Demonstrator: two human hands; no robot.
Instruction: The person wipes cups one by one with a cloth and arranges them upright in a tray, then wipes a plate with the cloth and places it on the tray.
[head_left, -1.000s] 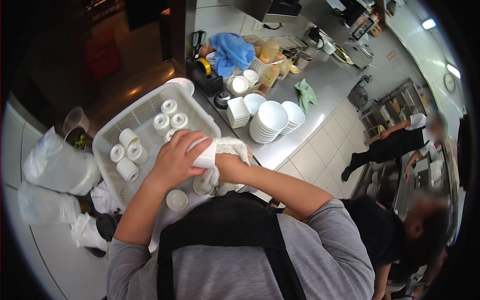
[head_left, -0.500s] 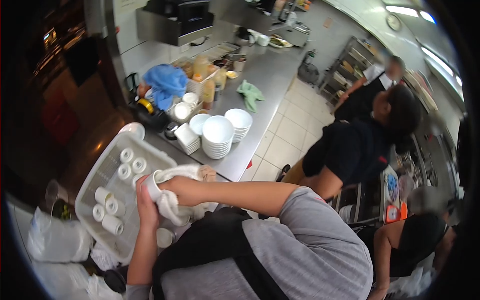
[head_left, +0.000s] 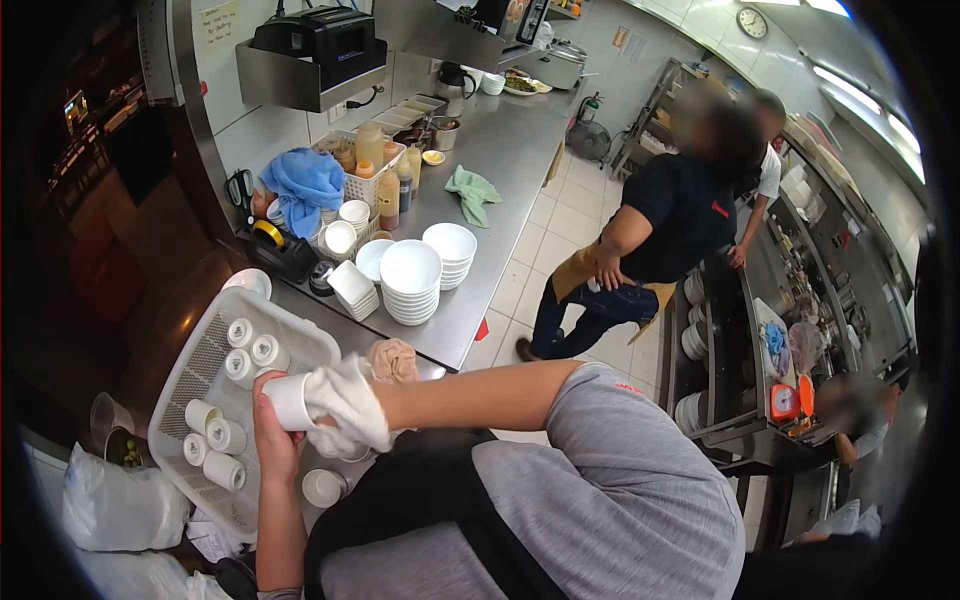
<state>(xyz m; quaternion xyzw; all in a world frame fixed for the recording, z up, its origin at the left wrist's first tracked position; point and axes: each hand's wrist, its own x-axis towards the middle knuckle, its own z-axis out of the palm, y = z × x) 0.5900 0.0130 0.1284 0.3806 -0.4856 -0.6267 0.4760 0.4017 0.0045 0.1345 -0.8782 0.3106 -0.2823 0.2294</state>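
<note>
My left hand (head_left: 272,425) is wrapped round a white cup (head_left: 289,402) lying on its side, its mouth facing right. A white cloth (head_left: 345,395) bunches at the cup's mouth. Behind the cloth is my right hand (head_left: 378,402), closed on it; its fingers are mostly covered. Directly left of the cup stands a pale plastic basket (head_left: 175,400). White cups (head_left: 226,435) lie in it in two groups, bases showing. A crumpled beige cloth (head_left: 392,360) sits just beyond my right wrist. Below my hands, another white cup (head_left: 322,487) rests beside the basket.
Stacked white bowls (head_left: 410,270), sauce bottles (head_left: 388,200), a blue cloth (head_left: 303,185) and a green cloth (head_left: 471,196) are on the steel counter (head_left: 490,140). A person in a dark shirt (head_left: 680,215) stands in the aisle. Plastic bags (head_left: 120,500) lie at lower left.
The cup has turned more sideways, and the cloth that hung below my right hand is now gathered at its mouth. The person in the dark shirt has turned and moved back.
</note>
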